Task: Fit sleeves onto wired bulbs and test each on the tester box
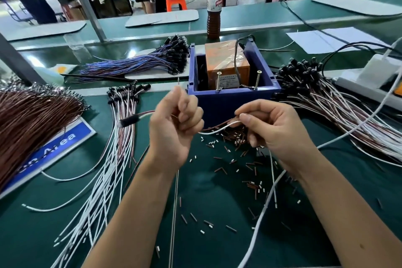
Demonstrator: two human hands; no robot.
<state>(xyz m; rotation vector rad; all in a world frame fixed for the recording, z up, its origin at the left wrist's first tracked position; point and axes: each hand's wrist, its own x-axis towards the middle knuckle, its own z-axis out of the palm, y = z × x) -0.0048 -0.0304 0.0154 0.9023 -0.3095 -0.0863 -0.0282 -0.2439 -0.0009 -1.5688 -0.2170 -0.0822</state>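
at the far left lies a thick brown bundle of wires (pixel 28 119), and next to it a fan of white and brown wired bulbs (pixel 121 102) with their black heads pointing away from the person. just right of these, a single bulb (pixel 129 121) hangs in the air, its black sleeved head blurred, with its two wires running right into the left hand (pixel 174 124). that hand is curled into a fist round the wires, thumb on top, and a thin bare wire end seems to stick up above the knuckles.

the brown and white wires cross the gap to the right hand (pixel 274 128), which pinches them between thumb and forefinger; the other fingers are curled loosely below. beneath both hands the green mat (pixel 217 180) is strewn with small brown and white sleeves (pixel 237 137). behind the hands stands the blue tester box (pixel 232 91), with two screws (pixel 218 80) standing up at its front edge.

this looks like the testing step, or the run-up to it. to do it well, keep the two wire ends apart so each meets one screw only, hold the wires taut between the hands, and keep the bulb head in sight to catch the light. further right lies another pile of bulbs (pixel 304 74).
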